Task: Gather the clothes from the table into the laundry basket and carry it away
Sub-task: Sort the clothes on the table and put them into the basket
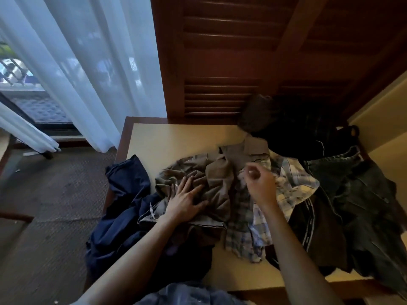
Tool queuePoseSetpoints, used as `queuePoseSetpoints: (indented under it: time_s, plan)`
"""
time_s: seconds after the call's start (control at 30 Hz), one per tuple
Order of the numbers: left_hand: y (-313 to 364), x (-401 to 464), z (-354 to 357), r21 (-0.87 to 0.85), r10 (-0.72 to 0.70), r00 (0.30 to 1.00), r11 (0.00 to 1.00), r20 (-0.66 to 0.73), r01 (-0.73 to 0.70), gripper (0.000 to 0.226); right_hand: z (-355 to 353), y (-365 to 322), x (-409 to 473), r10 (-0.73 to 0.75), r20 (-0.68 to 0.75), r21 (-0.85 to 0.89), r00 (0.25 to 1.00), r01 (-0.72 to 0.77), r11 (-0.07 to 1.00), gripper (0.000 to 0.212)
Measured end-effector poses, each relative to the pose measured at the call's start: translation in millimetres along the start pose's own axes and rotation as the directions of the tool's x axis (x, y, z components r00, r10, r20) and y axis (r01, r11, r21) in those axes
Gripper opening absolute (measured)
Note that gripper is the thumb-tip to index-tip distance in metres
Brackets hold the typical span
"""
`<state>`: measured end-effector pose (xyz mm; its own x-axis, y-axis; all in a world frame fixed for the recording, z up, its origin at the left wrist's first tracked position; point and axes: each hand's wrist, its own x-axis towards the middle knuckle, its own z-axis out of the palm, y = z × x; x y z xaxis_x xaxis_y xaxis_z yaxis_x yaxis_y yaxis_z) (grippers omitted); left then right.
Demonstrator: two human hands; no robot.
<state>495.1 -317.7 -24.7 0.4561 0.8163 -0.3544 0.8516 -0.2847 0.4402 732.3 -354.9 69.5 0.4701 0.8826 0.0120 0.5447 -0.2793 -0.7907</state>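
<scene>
Clothes lie heaped on a cream-topped table [167,139]. My left hand [186,200] rests flat, fingers spread, on a crumpled grey-brown shirt [220,181] in the middle. My right hand [261,184] hovers just right of it, over a pale plaid shirt [293,183], fingers curled; whether they pinch the cloth is unclear. A navy garment [123,208] hangs off the table's left edge. Dark jeans [365,201] spread on the right, and a black garment with a striped band [308,223] lies beside them. No laundry basket is in view.
A black pile with a grey knit piece [286,124] sits at the table's back. Dark wooden louvred doors [220,62] stand behind. White curtains [88,62] hang at the left over a glass door. Woven carpet [44,205] covers the floor on the left.
</scene>
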Motion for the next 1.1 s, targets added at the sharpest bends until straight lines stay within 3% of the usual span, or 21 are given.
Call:
queuePoseSetpoints:
  time_s: [0.07,0.13,0.17,0.23,0.3,0.33,0.37,0.43,0.5,0.6,0.63,0.7,0.77,0.87,0.93,1.03,1.1]
  plan:
    - [0.8,2.3,-1.4,-0.017,-0.005,1.000,1.000,-0.006,0.004,0.075,3.2,-1.2,41.8,0.005,-0.152,-0.220,0.988,-0.039,0.975,0.055]
    - [0.8,1.1,-9.9,-0.075,-0.001,1.000,0.997,0.012,0.002,0.075,12.3,2.7,78.4,0.062,-0.049,-0.520,0.997,-0.079,0.851,0.085]
    - [1.7,-2.7,-15.7,-0.119,0.005,1.000,0.993,0.002,-0.005,0.076,19.2,4.2,91.0,0.142,0.030,-0.640,0.989,-0.090,0.763,0.087]
    - [4.3,-15.8,-27.9,-0.183,0.005,0.993,0.983,-0.116,-0.026,0.079,31.2,1.1,106.8,0.225,0.110,-0.768,0.968,-0.061,0.637,0.057]
    - [2.5,-34.1,-35.3,-0.171,-0.076,0.947,0.985,-0.314,0.022,0.070,38.8,-10.7,114.1,0.140,0.114,-0.753,0.984,-0.006,0.658,0.026]
    - [-2.0,-43.5,-37.4,-0.183,-0.158,0.919,0.978,-0.361,0.096,0.065,42.6,-16.4,113.8,0.051,0.103,-0.705,0.993,0.037,0.708,0.022]
    - [-9.9,-50.2,-35.9,-0.235,-0.256,0.907,0.955,-0.335,0.183,0.063,46.7,-23.4,108.6,-0.046,0.088,-0.633,0.995,0.092,0.769,0.021]
    - [-24.1,-58.5,-27.8,-0.460,-0.380,0.916,0.841,-0.130,0.284,0.071,56.3,-36.1,82.9,-0.276,0.070,-0.500,0.959,0.273,0.822,0.019]
    - [-32.9,-59.0,-16.4,-0.687,-0.357,0.933,0.689,-0.045,0.231,0.091,72.0,-41.1,39.6,-0.503,0.128,-0.466,0.855,0.500,0.730,0.017]
    - [-32.2,-55.0,-20.3,-0.806,-0.397,0.918,0.551,-0.024,0.217,0.096,95.0,-28.0,-33.6,-0.601,0.363,-0.381,0.712,0.702,0.601,0.018]
    - [-29.5,-52.5,-27.1,-0.789,-0.422,0.906,0.567,-0.033,0.235,0.091,98.7,-18.5,-51.2,-0.594,0.424,-0.327,0.684,0.727,0.604,0.018]
    - [-18.9,-49.1,-44.4,-0.685,-0.423,0.897,0.692,-0.127,0.229,0.081,99.5,-2.1,-74.6,-0.576,0.504,-0.202,0.643,0.736,0.646,0.018]
    - [-2.1,-41.3,-58.0,-0.540,-0.320,0.921,0.827,-0.223,0.157,0.078,91.0,-5.5,-87.4,-0.582,0.512,-0.076,0.631,0.709,0.701,0.017]
    - [12.5,-18.1,-55.1,-0.283,-0.161,0.981,0.951,-0.104,0.126,0.065,71.7,-18.7,-96.2,-0.513,0.436,0.060,0.739,0.545,0.837,0.039]
    - [9.0,-8.6,-49.1,-0.168,-0.185,0.983,0.969,-0.004,0.181,0.058,59.5,-4.8,-92.4,-0.448,0.404,-0.115,0.798,0.529,0.841,0.056]
    - [-2.6,-10.1,-39.6,-0.114,-0.210,0.978,0.971,0.005,0.209,0.057,28.9,50.2,-69.1,-0.205,0.454,-0.558,0.867,0.456,0.693,0.082]
    - [-5.9,-17.5,-34.6,-0.099,-0.184,0.981,0.979,-0.063,0.178,0.056,1.4,81.2,-52.0,-0.113,0.375,-0.646,0.920,0.347,0.680,0.074]
